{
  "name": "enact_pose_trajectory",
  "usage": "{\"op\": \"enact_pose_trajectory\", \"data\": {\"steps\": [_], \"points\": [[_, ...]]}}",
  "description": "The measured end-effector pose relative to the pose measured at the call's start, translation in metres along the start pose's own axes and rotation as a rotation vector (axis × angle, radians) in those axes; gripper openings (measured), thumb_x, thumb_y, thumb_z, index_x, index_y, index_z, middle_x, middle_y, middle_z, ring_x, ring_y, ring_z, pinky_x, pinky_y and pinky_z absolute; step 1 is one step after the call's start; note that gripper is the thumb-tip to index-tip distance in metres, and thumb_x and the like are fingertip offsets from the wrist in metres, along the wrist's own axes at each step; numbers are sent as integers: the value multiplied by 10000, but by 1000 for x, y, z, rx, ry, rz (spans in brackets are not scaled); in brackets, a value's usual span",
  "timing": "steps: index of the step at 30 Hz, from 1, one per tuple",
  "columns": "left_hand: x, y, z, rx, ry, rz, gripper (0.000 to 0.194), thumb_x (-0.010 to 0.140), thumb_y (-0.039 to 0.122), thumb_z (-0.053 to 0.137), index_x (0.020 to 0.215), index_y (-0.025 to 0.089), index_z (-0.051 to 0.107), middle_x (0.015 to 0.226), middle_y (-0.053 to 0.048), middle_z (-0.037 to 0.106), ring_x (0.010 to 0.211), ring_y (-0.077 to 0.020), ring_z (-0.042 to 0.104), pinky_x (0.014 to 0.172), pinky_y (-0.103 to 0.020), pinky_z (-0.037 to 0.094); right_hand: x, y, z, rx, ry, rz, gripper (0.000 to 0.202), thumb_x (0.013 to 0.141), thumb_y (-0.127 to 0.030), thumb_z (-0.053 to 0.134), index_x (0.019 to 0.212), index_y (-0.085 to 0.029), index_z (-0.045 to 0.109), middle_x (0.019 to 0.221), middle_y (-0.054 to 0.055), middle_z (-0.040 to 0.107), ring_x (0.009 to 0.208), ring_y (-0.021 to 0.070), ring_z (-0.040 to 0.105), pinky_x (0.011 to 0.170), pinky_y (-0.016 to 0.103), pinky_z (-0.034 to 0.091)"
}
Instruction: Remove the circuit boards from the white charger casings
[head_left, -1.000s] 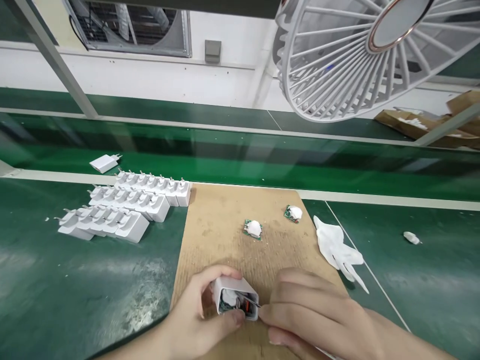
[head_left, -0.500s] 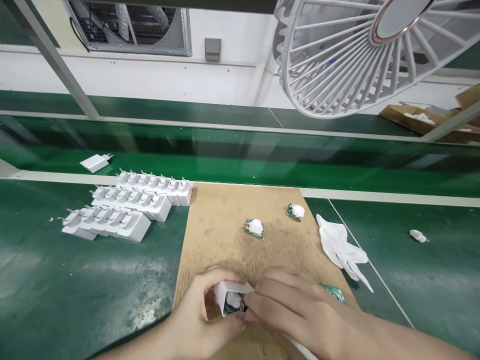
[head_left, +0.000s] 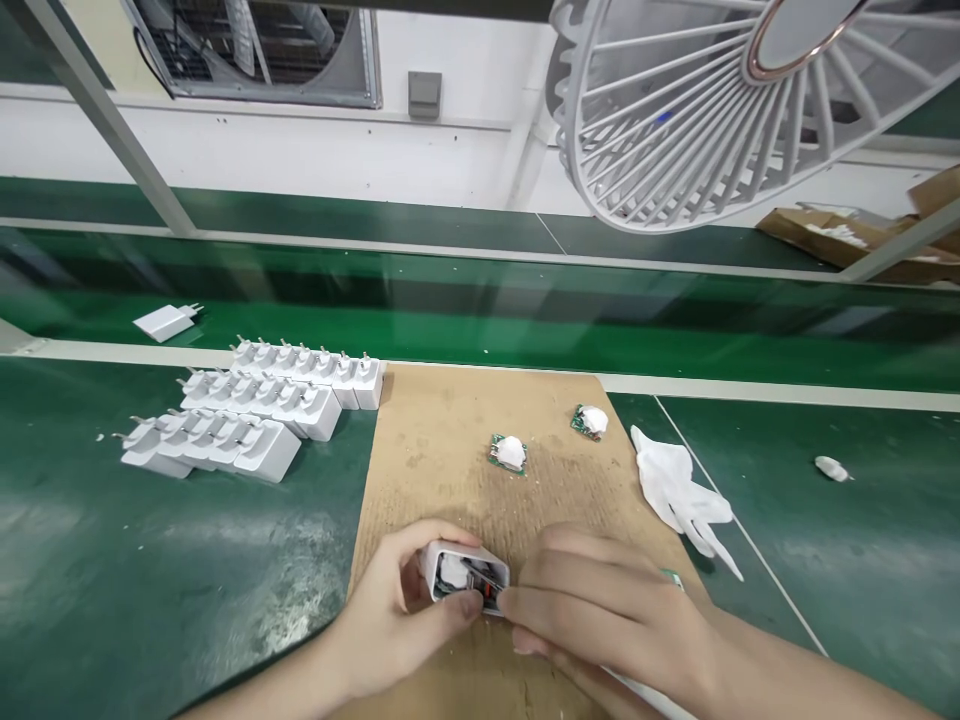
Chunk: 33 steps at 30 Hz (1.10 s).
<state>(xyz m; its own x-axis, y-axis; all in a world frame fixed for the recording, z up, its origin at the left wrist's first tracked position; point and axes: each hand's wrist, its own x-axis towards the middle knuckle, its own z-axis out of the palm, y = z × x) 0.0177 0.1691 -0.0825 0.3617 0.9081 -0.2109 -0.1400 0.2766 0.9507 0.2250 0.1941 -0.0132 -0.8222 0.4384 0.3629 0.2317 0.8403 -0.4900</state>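
White housing, open end up, board and white blob inside — clamped between left hand thumb and fingers. Right hand pinched at the housing's right edge, fingertips at the opening; can't tell what they grip. Both over the brown board. Beyond: two loose circuit boards, nearer one, farther one. White glove right of them — rows of white adapters left. Fan above, far right.
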Motion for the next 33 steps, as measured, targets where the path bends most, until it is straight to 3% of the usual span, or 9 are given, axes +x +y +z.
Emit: {"op": "enact_pose_trajectory", "data": {"steps": [11,17,26,30,33], "points": [[-1,-11,3,50,-38,124,276,774,244,696,1027,207,595,939,-50,700,856,-184,653,784,-278,499,6,0,9,-107,59,13,169,926,-68,445,962,-82,610,734,49,602,651,132,497,615,258,481],[2,-1,0,136,-46,35,203,788,248,670,970,182,608,916,-55,708,849,-177,639,773,-270,488,-4,-4,-2,29,146,4,146,917,-75,483,1042,-96,557,746,31,579,686,114,503,667,256,465],[-1,-4,4,207,-23,27,277,740,290,690,972,158,613,901,-84,675,819,-215,624,743,-319,482,-2,-3,3,-129,-85,34,237,934,-90,383,960,-107,618,724,54,608,636,153,491,605,283,457],[-1,-7,5,212,-33,69,259,724,244,688,958,155,619,937,-103,653,883,-242,612,769,-340,471,5,-6,4,-268,-80,-20,345,924,-42,286,935,-93,627,716,70,633,633,182,528,578,316,461],[-2,-8,5,171,-19,83,283,712,235,701,965,154,605,937,-101,648,860,-231,608,758,-335,468,3,-9,-4,-193,-99,35,303,944,-86,310,928,-143,607,726,57,625,632,167,544,580,283,474]]}}
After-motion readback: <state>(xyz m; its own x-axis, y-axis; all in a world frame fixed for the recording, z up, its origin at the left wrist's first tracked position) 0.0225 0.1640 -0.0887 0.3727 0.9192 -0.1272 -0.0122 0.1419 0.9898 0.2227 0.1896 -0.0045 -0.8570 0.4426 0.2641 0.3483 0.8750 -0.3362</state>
